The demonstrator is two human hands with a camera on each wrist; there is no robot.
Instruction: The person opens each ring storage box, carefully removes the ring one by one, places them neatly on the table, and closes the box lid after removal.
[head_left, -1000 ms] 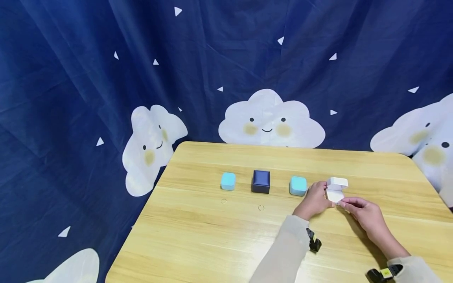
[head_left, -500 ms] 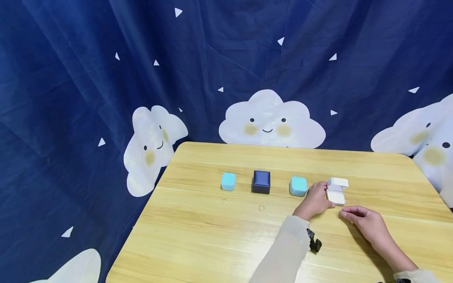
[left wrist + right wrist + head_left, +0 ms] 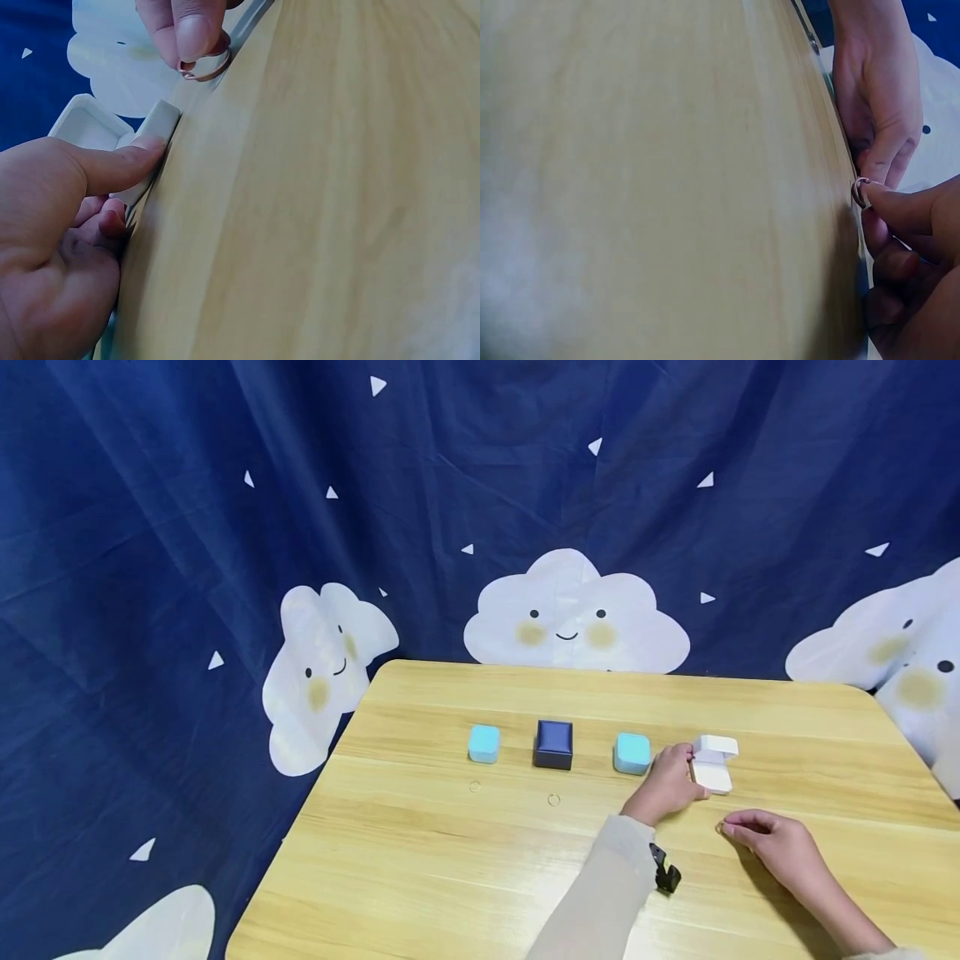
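My left hand (image 3: 667, 787) grips the base of a small white ring box (image 3: 712, 777), whose lid stands raised at the back. In the left wrist view the thumb lies along the near side of the white base. Between thumb and forefinger my right hand (image 3: 780, 847) pinches a thin gold ring (image 3: 206, 73), a short way in front of the box. The right wrist view shows the same ring (image 3: 858, 192) at the fingertips, close over the tabletop.
Left of the white box stand a light blue box (image 3: 632, 754), a dark blue box (image 3: 553, 745) and another light blue box (image 3: 483, 744), all with lids down. Two thin rings lie on the wooden table (image 3: 420, 877), one ring (image 3: 553, 800) in front of the dark box.
My right hand has drawn back from the white box toward the front of the table, and a ring now shows in its fingertips. The left hand stays on the box.
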